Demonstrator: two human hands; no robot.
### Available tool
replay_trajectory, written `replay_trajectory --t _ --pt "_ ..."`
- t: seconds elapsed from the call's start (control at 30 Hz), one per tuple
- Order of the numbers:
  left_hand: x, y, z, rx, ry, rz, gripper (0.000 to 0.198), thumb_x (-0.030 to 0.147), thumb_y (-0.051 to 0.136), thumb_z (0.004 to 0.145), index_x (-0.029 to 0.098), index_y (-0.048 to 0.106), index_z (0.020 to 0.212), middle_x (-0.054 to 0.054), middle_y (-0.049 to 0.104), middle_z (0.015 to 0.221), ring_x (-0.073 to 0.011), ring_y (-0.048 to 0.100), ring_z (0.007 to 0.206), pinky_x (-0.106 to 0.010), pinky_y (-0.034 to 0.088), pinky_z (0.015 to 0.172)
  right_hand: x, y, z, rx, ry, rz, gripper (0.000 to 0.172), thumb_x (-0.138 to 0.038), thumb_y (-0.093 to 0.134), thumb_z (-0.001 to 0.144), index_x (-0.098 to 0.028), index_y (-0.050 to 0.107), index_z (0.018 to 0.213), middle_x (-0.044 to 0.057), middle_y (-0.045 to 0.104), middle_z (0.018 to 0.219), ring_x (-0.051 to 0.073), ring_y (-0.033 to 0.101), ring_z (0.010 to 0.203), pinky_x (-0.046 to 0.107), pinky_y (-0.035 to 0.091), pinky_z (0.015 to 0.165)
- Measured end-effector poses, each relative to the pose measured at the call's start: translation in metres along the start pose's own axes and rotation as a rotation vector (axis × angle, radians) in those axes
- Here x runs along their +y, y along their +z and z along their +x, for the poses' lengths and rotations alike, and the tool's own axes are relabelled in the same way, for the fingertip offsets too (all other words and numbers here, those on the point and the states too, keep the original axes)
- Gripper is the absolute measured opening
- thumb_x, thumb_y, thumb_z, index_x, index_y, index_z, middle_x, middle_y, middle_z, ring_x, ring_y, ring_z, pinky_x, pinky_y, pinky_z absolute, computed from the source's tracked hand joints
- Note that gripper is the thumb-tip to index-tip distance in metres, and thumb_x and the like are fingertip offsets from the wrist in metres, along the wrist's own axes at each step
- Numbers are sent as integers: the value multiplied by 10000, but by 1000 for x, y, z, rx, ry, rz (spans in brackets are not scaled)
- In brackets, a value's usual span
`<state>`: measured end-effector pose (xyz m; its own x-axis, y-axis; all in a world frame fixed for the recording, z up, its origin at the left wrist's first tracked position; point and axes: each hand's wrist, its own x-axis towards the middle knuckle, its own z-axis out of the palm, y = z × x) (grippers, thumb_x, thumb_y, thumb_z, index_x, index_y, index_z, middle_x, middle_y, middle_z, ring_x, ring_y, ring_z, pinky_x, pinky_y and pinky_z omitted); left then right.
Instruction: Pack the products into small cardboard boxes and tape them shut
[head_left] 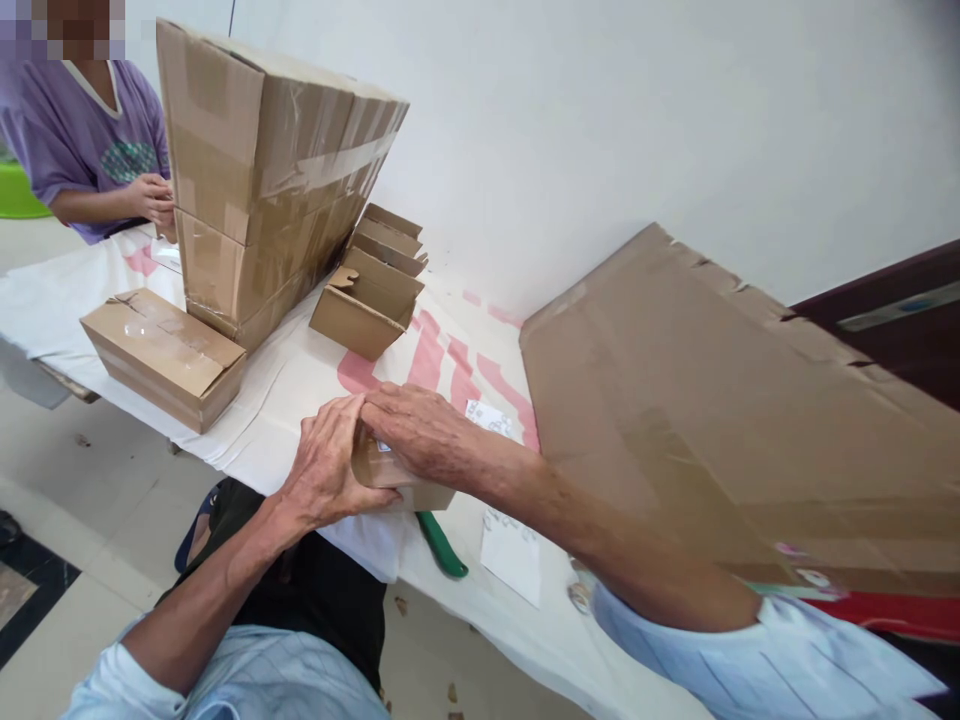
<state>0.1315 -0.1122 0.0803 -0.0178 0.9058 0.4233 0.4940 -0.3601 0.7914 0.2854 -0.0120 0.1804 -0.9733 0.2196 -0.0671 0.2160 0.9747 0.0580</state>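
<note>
We grip a small carton (375,466) two-handed: our left hand (330,460) cups one end, thumb along its near side; our right hand (421,428) arches over its top.

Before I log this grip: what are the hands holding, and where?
A small cardboard box: left hand around the end nearest it, right hand over its top.

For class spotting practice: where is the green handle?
In the head view, the green handle lies below centre, by the held box, left of the white paper.
</note>
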Motion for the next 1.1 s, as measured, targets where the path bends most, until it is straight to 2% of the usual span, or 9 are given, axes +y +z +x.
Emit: replay_trajectory --t 0.13,0.33,0.47,0.57,0.67,0.83,1.1 --pt "1 -1 0 -6 -4 -1 1163 405 977 605 225 397 1597 -213 567 1552 -473 514 1456 -636 427 1173 -1 1 -1 1 -7 -30 68 -145 577 991 -198 615 968 90 659 990 244 570 894 393 444 837" --pt "0 0 0 -4 -1 -5 1173 390 991 592 198 404 1590 -222 569 1549 -468 504 1469 -625 434 1168 -1 5 -5 9 -15 -68 149 -103 503 1004 -172 631 1032 110 658 1042 254 568 955 416 468 891" --pt "-1 -1 0 -14 -14 -9 1202 372 989 585 211 377 1607 -222 557 1566 -471 499 1476 -640 419 1183 2 8 -7 81 -22 2 194 -77 453 1007 -188 612 1009 89 646 997 238 562 923 406 484 886" --pt "-1 -2 0 -21 -30 -9 1206 389 985 580 239 376 1611 -211 557 1569 -479 495 1479 -655 413 1185 6 5 -7 128 -32 54 240 -62 434 1006 -192 628 1062 93 673 1024 239 580 921 415 507 890" --pt "0 -2 0 -23 -33 -6 1212 410 991 569 223 384 1601 -225 557 1563 -485 487 1485 -656 412 1182 8 -2 -7 114 -62 78 246 -81 443 1025 -185 657 1087 103 699 1047 244 612 957 420 527 905" --pt "1 -2 1 -24 -22 -5 1153 400 969 595 244 404 1588 -209 573 1544 -481 504 1469 -644 429 1160 8 -12 -5 46 -75 76 266 -78 457 1024 -199 692 1008 88 734 1046 231 642 962 409 526 907" --pt "1 -1 0 -18 -26 -1 1172 396 980 587 219 395 1587 -225 569 1546 -474 506 1465 -637 426 1165 10 -10 -2 56 -58 128 252 -92 471 1014 -217 684 963 74 732 999 227 649 955 415 527 945"
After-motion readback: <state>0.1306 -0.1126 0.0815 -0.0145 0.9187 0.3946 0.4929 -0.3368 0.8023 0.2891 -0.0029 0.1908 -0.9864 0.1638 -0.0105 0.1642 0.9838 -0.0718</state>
